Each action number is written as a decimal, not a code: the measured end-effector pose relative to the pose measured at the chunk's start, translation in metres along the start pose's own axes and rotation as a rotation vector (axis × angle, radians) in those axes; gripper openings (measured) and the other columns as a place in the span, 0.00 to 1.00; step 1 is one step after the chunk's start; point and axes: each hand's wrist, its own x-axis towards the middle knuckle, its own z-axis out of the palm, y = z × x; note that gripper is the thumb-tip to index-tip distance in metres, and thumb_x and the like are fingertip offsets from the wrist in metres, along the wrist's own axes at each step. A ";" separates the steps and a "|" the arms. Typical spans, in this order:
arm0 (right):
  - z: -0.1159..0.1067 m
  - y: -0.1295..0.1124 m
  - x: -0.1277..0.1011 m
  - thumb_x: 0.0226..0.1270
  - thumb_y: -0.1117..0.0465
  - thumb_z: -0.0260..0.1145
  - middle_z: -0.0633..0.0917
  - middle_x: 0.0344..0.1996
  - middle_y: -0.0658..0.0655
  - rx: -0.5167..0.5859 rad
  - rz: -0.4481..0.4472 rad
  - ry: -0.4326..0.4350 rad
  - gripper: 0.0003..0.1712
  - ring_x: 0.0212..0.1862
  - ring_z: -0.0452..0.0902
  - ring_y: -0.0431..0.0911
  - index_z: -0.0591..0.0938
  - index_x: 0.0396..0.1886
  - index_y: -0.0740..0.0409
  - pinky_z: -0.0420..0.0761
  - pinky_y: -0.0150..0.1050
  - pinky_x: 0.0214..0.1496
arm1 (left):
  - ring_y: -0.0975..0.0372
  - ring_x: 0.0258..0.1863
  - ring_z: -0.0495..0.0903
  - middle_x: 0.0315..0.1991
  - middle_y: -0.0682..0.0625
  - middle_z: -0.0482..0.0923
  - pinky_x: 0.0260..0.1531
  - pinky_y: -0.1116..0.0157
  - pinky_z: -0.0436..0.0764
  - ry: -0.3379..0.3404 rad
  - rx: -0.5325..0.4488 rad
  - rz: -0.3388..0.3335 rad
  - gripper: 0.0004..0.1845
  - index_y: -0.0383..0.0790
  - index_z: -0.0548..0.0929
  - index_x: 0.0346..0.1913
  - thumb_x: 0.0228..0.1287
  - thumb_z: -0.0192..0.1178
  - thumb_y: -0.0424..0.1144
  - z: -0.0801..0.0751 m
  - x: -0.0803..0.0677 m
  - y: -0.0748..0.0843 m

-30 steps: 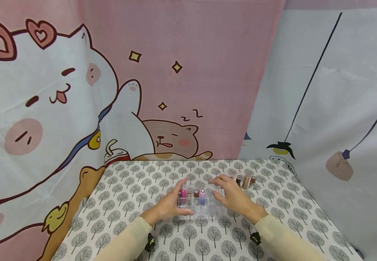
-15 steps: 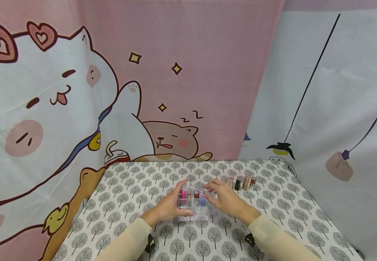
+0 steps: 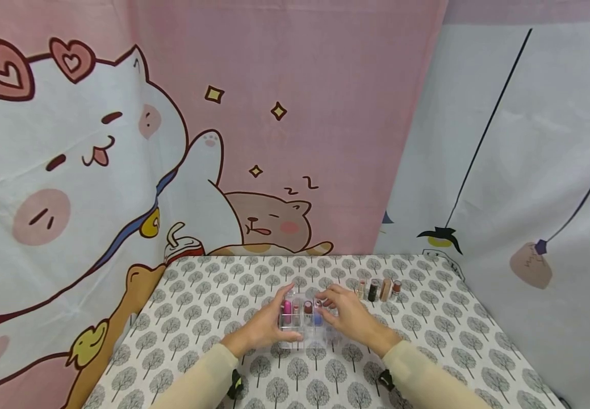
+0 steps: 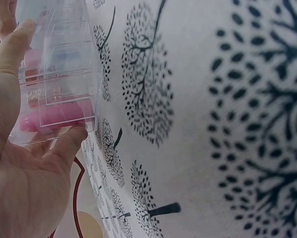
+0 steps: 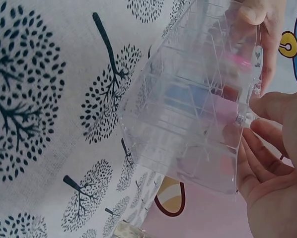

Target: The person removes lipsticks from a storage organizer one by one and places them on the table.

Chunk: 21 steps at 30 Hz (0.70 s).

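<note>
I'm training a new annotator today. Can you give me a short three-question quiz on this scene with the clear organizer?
1. True or false: the left hand grips the clear organizer.
2. Which stands in the organizer? A) pink lipstick B) a spoon C) a pencil
3. On which side of the organizer does the row of lipsticks stand on the tablecloth?

Key: 1 true; 2 A; 3 the person's right, beyond the right hand.

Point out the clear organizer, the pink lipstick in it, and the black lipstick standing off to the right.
clear organizer (image 3: 302, 339), head view, front wall
pink lipstick (image 3: 287, 311), head view, body
black lipstick (image 3: 372, 291), head view, body
</note>
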 end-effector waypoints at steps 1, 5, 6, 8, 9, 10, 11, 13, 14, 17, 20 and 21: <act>0.001 0.001 0.000 0.77 0.65 0.82 0.93 0.52 0.58 0.002 -0.001 0.003 0.20 0.51 0.95 0.52 0.91 0.65 0.62 0.99 0.44 0.54 | 0.54 0.49 0.93 0.63 0.42 0.91 0.60 0.51 0.91 0.000 -0.002 0.000 0.75 0.73 0.41 0.97 0.61 0.90 0.54 0.000 0.000 0.000; 0.005 0.003 0.000 0.76 0.66 0.82 0.95 0.52 0.59 0.016 -0.004 0.018 0.21 0.49 0.96 0.51 0.91 0.65 0.64 0.99 0.41 0.53 | 0.54 0.50 0.93 0.65 0.42 0.90 0.62 0.48 0.92 0.004 -0.007 0.001 0.76 0.72 0.41 0.97 0.61 0.91 0.53 0.000 0.000 0.000; 0.005 0.004 0.001 0.76 0.66 0.82 0.95 0.51 0.59 0.021 -0.004 0.020 0.21 0.49 0.97 0.51 0.91 0.64 0.65 0.98 0.40 0.53 | 0.55 0.50 0.92 0.65 0.42 0.90 0.62 0.47 0.92 0.006 -0.005 0.000 0.76 0.72 0.42 0.97 0.61 0.91 0.53 0.001 0.000 0.000; 0.007 0.005 0.000 0.76 0.66 0.82 0.96 0.51 0.60 0.027 -0.003 0.024 0.20 0.48 0.97 0.50 0.92 0.64 0.65 0.98 0.39 0.51 | 0.56 0.50 0.92 0.65 0.43 0.90 0.63 0.47 0.92 0.007 -0.006 -0.002 0.76 0.72 0.42 0.97 0.61 0.91 0.53 0.001 0.000 0.000; 0.007 0.005 0.000 0.76 0.66 0.82 0.96 0.51 0.60 0.031 -0.001 0.025 0.20 0.47 0.97 0.50 0.92 0.64 0.65 0.98 0.38 0.51 | 0.56 0.50 0.92 0.65 0.43 0.90 0.62 0.47 0.92 0.007 -0.008 -0.004 0.75 0.72 0.42 0.97 0.61 0.91 0.52 0.001 0.000 0.000; 0.008 0.005 0.000 0.76 0.66 0.82 0.96 0.51 0.60 0.033 0.002 0.025 0.20 0.47 0.97 0.50 0.92 0.63 0.65 0.98 0.38 0.51 | 0.56 0.50 0.92 0.65 0.43 0.90 0.62 0.48 0.92 0.006 -0.011 -0.006 0.75 0.72 0.42 0.97 0.61 0.91 0.52 0.001 0.000 0.000; 0.008 0.005 0.000 0.76 0.66 0.82 0.96 0.51 0.60 0.032 0.005 0.027 0.20 0.47 0.97 0.50 0.92 0.63 0.66 0.98 0.38 0.50 | 0.56 0.49 0.92 0.65 0.43 0.90 0.61 0.48 0.92 0.005 -0.015 -0.007 0.75 0.73 0.42 0.97 0.61 0.91 0.52 0.001 -0.001 0.001; 0.010 0.005 -0.001 0.75 0.66 0.83 0.96 0.50 0.60 0.029 0.006 0.035 0.19 0.46 0.97 0.49 0.92 0.61 0.66 0.98 0.39 0.49 | 0.56 0.49 0.92 0.64 0.43 0.90 0.60 0.49 0.92 0.003 -0.021 -0.009 0.75 0.74 0.42 0.96 0.61 0.91 0.52 0.001 -0.001 0.001; 0.010 0.005 -0.001 0.75 0.66 0.83 0.96 0.50 0.61 0.028 0.007 0.037 0.18 0.45 0.97 0.49 0.92 0.61 0.66 0.98 0.39 0.49 | 0.56 0.48 0.92 0.64 0.43 0.90 0.60 0.49 0.92 0.003 -0.024 -0.010 0.75 0.75 0.42 0.96 0.61 0.91 0.52 0.001 -0.001 0.001; 0.011 0.005 -0.001 0.74 0.67 0.83 0.96 0.49 0.61 0.027 0.006 0.052 0.18 0.44 0.97 0.50 0.93 0.59 0.67 0.99 0.40 0.48 | 0.57 0.47 0.92 0.63 0.43 0.91 0.59 0.51 0.92 0.001 -0.021 -0.010 0.75 0.76 0.42 0.96 0.61 0.90 0.52 0.001 -0.001 0.001; 0.011 0.004 0.000 0.72 0.68 0.84 0.96 0.48 0.61 0.019 0.011 0.059 0.18 0.44 0.96 0.50 0.93 0.59 0.67 0.98 0.39 0.48 | 0.58 0.46 0.91 0.62 0.43 0.91 0.59 0.53 0.91 0.000 -0.010 -0.007 0.75 0.75 0.41 0.96 0.62 0.90 0.53 0.001 0.000 0.001; 0.011 0.003 0.001 0.71 0.68 0.85 0.96 0.48 0.61 0.015 0.013 0.062 0.18 0.44 0.96 0.50 0.93 0.58 0.67 0.98 0.39 0.47 | 0.59 0.46 0.91 0.62 0.44 0.91 0.59 0.53 0.90 0.000 -0.005 -0.007 0.75 0.75 0.41 0.96 0.62 0.90 0.53 0.000 0.000 0.001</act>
